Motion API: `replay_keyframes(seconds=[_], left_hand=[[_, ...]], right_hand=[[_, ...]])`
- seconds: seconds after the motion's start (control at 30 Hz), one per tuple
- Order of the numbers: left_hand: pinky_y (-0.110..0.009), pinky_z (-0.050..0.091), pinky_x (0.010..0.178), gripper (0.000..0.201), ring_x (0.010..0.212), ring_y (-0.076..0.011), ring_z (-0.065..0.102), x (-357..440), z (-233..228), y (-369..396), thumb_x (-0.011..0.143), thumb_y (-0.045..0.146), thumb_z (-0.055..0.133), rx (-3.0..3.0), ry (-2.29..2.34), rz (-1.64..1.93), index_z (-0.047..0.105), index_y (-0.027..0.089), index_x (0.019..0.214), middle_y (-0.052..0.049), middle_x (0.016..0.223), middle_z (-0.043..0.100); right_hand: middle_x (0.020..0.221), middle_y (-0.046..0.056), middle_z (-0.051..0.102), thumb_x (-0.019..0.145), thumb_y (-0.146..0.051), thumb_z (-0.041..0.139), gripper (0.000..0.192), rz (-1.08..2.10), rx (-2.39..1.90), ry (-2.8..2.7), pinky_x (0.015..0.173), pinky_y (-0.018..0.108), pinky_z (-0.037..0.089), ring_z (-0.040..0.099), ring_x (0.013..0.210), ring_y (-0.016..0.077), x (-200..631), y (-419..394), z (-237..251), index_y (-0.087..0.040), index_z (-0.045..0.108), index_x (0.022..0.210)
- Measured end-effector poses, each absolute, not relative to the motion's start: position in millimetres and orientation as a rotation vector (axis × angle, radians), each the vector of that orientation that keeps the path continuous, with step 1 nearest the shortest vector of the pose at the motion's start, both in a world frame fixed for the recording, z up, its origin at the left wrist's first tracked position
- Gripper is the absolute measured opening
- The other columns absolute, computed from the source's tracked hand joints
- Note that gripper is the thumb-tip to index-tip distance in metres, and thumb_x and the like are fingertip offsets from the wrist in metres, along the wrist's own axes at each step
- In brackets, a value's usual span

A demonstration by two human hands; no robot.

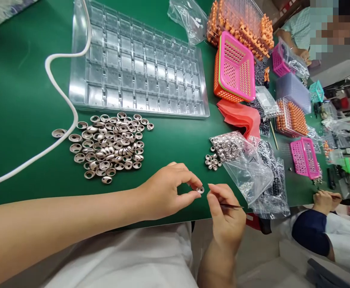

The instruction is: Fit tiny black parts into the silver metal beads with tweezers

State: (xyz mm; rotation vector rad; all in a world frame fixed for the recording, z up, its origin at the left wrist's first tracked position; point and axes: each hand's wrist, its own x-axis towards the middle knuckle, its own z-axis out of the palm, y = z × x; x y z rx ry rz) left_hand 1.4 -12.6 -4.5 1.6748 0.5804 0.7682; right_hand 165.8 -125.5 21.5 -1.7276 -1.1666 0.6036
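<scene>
Left hand (166, 192) pinches a small silvery ring (200, 189) with an open centre; right hand (225, 216) grips dark tweezers (231, 206) just beside it.

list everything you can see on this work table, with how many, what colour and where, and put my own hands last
clear tray: one, transparent, far centre
metal cups: one pile, silvery, left of centre
white tube: one, white, left
small rings: small cluster, silvery, by the bags
plastic bags: several, clear, right of centre
pink basket: one, pink, nested in an orange one, far right
red sheets: a stack, red, below the basket
co-worker's hand: one, right edge
left hand: pinches a small ring
right hand: holds dark tweezers
</scene>
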Motion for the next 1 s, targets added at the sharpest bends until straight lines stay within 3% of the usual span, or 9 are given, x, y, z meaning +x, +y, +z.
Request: replay_keyframes(seconds=[0.23,1.0], left_hand=[[-0.027,0.048,0.078,0.008,0.081,-0.0131,0.065,-4,10,-13,0.086,0.015,0.069,1.646,0.557,0.679,0.073,0.019,0.092,0.002,0.084,0.075],[-0.026,0.041,0.078,0.009,0.079,-0.0137,0.058,-4,2,-13,0.094,0.02,0.067,1.745,0.405,0.736,0.074,0.015,0.097,-0.001,0.081,0.071]], right_hand=[[0.089,0.002,0.067,0.088,-0.015,0.067,0.023,0.621,-1.659,-1.204,0.062,0.025,0.051,0.065,0.08,0.0144,156,-133,16,-0.027,0.074,0.106],[0.088,0.0,0.064,0.09,-0.01,0.065,0.024,0.6,-1.639,-1.19,0.067,0.024,0.049,0.062,0.083,0.0125,155,-141,8,-0.027,0.072,0.104]])
